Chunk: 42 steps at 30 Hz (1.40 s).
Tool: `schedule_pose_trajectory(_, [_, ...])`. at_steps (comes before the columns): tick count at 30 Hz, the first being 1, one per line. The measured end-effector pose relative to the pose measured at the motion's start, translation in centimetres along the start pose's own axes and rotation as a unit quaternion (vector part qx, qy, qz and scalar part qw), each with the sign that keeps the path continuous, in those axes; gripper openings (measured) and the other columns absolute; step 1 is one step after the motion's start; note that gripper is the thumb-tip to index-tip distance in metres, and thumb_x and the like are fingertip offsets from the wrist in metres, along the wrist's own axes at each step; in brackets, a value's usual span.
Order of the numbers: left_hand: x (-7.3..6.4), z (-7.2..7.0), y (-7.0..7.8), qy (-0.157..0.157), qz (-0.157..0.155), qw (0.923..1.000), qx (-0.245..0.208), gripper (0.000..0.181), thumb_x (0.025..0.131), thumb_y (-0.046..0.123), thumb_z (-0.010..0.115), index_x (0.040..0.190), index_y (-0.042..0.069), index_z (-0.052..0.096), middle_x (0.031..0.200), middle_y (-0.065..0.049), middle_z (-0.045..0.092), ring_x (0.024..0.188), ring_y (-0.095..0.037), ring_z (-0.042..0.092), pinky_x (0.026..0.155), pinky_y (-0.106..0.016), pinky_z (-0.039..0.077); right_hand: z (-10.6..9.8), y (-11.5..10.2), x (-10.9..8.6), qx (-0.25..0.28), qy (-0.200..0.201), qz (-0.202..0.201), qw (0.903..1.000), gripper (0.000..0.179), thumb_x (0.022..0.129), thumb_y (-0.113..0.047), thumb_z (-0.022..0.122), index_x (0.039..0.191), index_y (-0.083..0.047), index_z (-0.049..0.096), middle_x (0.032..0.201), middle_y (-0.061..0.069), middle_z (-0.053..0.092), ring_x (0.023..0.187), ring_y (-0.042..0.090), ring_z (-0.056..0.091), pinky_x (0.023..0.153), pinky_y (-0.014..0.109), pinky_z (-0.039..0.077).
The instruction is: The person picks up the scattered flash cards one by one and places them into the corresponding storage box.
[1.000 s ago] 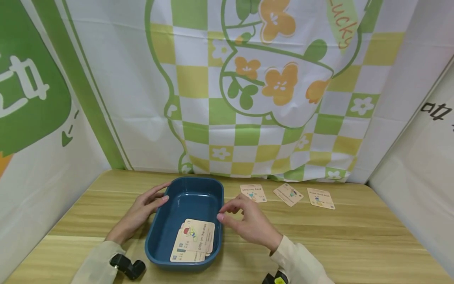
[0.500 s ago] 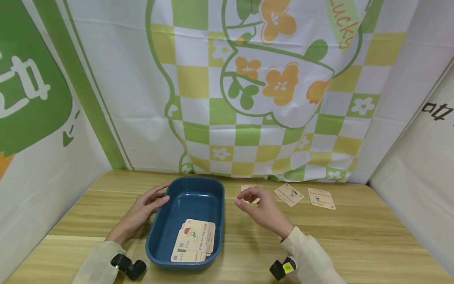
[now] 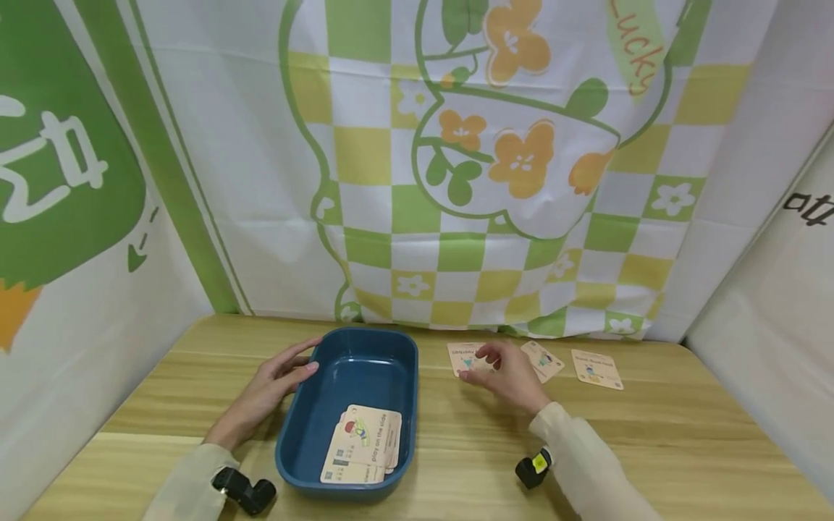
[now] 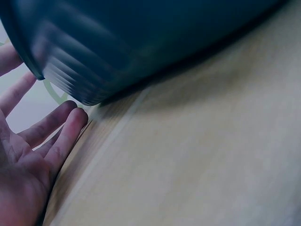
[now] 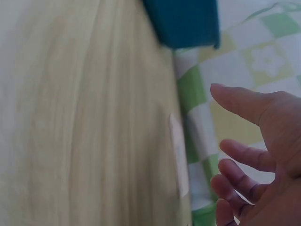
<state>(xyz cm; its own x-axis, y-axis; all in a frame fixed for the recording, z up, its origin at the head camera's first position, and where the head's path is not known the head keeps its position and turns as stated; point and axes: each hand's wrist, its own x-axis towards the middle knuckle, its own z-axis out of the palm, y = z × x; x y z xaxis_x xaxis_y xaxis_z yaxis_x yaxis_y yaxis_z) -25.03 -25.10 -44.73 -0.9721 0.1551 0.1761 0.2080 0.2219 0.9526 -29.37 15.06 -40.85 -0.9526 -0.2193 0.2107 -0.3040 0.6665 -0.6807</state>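
A deep blue tray stands on the table, with several picture cards overlapping at its near end; the top one reads "play on the slide". My left hand rests against the tray's left side with fingers extended, the thumb at the rim. Over the "play football" card hovers my right hand, fingers loosely bent and nothing between them. In the right wrist view, that hand is above a card lying flat. Part of the football card is hidden by the fingers.
To the right of the football card lie a tilted card and another card. A checked, flowered curtain hangs behind the wooden table, and white sheets enclose both sides.
My right hand has moved from the tray's right rim rightward to the football card. The left hand stays at the tray, and the head view has shifted slightly.
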Motion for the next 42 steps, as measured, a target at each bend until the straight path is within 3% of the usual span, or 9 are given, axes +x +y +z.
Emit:
schedule_pose_trajectory(11, [0.1,0.3,0.0,-0.008,0.006,1.0000,0.001,0.053,0.105,0.023,0.057,0.155,0.010,0.042,0.144,-0.027,0.049,0.127,-0.041,0.052,0.100,-0.059,0.046,0.8,1.9,2.2,-0.099,-0.016,0.044,0.9940,0.081,0.075,-0.045,0.089,0.130,0.007,0.061,0.119,0.024,0.061,0.111,0.039,0.055,0.094,0.054,0.047])
schedule_pose_trajectory(21, [0.2,0.4,0.0,-0.010,-0.002,0.9999,0.003,0.054,0.105,0.025,0.057,0.155,0.011,0.043,0.143,-0.026,0.051,0.126,-0.039,0.052,0.099,-0.054,0.047,0.8,2.2,3.1,-0.167,-0.036,0.078,0.9822,0.099,0.072,-0.059,0.086,0.141,0.004,0.054,0.132,0.032,0.050,0.119,0.051,0.047,0.098,0.066,0.039])
schedule_pose_trajectory(26, [0.2,0.4,0.0,-0.006,0.000,1.0000,-0.004,0.053,0.105,0.023,0.057,0.155,0.010,0.043,0.142,-0.027,0.051,0.124,-0.039,0.054,0.098,-0.053,0.047,0.7,2.0,3.3,-0.172,-0.056,0.093,0.9791,0.102,0.072,-0.060,0.085,0.144,0.003,0.051,0.138,0.037,0.044,0.127,0.056,0.040,0.101,0.069,0.035])
schedule_pose_trajectory(31, [0.2,0.3,0.0,-0.006,0.002,0.9999,-0.008,0.053,0.105,0.022,0.057,0.154,0.010,0.043,0.142,-0.027,0.051,0.124,-0.040,0.054,0.098,-0.054,0.048,0.5,1.8,3.4,-0.166,-0.068,0.097,0.9790,0.101,0.070,-0.059,0.087,0.143,0.002,0.053,0.135,0.035,0.046,0.125,0.054,0.041,0.100,0.068,0.036])
schedule_pose_trajectory(38, [0.1,0.1,-0.2,-0.004,-0.002,1.0000,-0.001,0.054,0.105,0.024,0.058,0.155,0.010,0.043,0.143,-0.026,0.051,0.125,-0.038,0.054,0.099,-0.054,0.047,0.3,1.7,2.9,-0.151,-0.061,0.103,0.9812,0.103,0.062,-0.057,0.093,0.134,0.007,0.056,0.127,0.030,0.053,0.118,0.048,0.045,0.098,0.066,0.037])
schedule_pose_trajectory(42, [0.1,-0.1,-0.3,-0.004,-0.004,1.0000,0.004,0.054,0.105,0.025,0.058,0.155,0.011,0.043,0.144,-0.025,0.050,0.125,-0.037,0.053,0.100,-0.055,0.047,0.2,2.0,2.4,-0.143,-0.052,0.102,0.9831,0.093,0.063,-0.051,0.095,0.128,0.006,0.059,0.123,0.027,0.056,0.116,0.046,0.048,0.097,0.066,0.037])
